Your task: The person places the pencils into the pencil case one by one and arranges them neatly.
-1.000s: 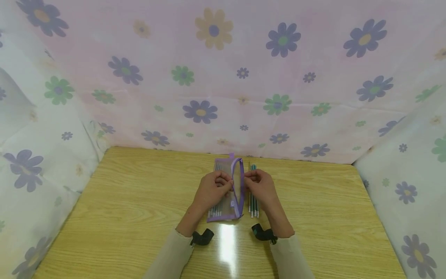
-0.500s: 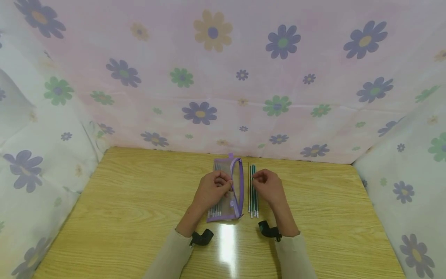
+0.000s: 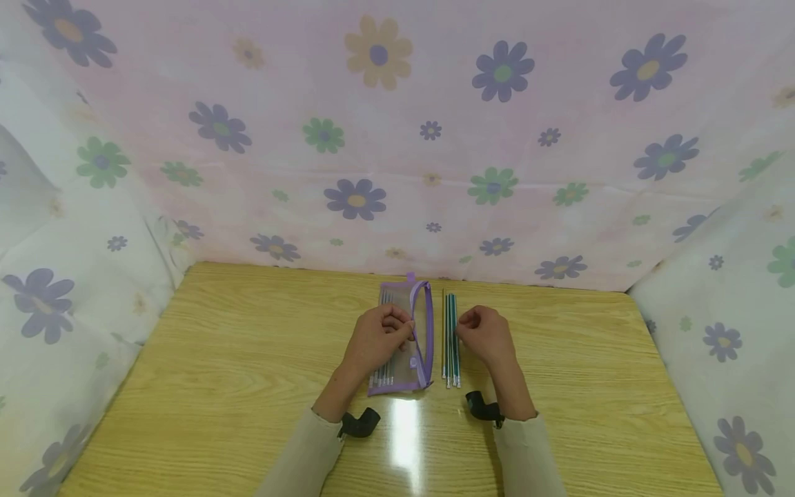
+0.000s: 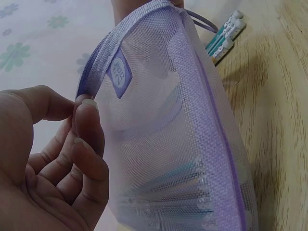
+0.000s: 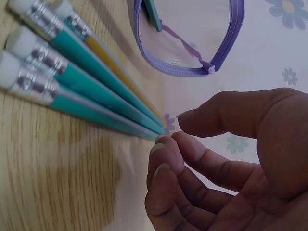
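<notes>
A clear mesh pouch (image 3: 406, 373) with purple trim lies on the wooden table (image 3: 590, 373), its zip open along the right side. My left hand (image 3: 406, 328) pinches the pouch's upper edge between thumb and fingers; the left wrist view shows that hand (image 4: 79, 103) holding the purple band of the pouch (image 4: 173, 134). Several pencils (image 3: 384, 376) lie inside. More teal pencils (image 3: 450, 345) with white erasers lie in a row just right of the pouch. My right hand (image 3: 466, 321) hovers beside them, loosely curled and holding nothing. In the right wrist view its fingertips (image 5: 163, 144) sit near the pencils (image 5: 82, 72).
Floral cloth (image 3: 373, 138) hangs on the back and both sides, closing the table in. Black wrist cameras (image 3: 360, 422) sit on both forearms. Bare wood lies to the left and right of the hands.
My right hand let go of the pouch's zip edge and moved right, past the loose pencils. The left hand and pouch have stayed put.
</notes>
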The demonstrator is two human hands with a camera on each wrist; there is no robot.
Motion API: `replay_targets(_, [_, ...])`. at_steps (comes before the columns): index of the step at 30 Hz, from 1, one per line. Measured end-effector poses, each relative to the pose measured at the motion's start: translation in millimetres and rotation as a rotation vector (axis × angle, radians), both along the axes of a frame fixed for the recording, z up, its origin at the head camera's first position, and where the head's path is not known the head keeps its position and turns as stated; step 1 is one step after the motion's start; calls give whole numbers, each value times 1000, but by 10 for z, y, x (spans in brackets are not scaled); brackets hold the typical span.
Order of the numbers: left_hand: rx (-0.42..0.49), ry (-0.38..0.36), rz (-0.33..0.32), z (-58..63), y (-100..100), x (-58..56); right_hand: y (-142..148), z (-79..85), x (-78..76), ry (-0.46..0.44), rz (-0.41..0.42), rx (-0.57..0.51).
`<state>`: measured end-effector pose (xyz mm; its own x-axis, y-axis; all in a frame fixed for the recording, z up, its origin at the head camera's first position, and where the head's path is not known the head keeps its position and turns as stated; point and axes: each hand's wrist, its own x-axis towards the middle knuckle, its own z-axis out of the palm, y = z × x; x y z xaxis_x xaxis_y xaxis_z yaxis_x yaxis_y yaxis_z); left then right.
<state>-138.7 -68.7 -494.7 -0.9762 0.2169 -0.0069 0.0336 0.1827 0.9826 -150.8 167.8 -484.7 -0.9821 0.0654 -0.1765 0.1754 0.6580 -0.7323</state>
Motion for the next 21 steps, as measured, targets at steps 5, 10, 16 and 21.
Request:
replay_targets(5, [-9, 1, 0, 1, 1, -2, 26, -13, 16, 6, 14, 16])
replay_targets(10, [-4, 0, -4, -23, -6, -4, 45, -52, 13, 15, 24, 27])
replay_targets(16, [-5, 6, -11, -47, -14, -5, 46, -105, -6, 17, 19, 51])
replay_targets(21, [-6, 10, -14, -40, -15, -1, 35, -139, -9, 13, 2, 69])
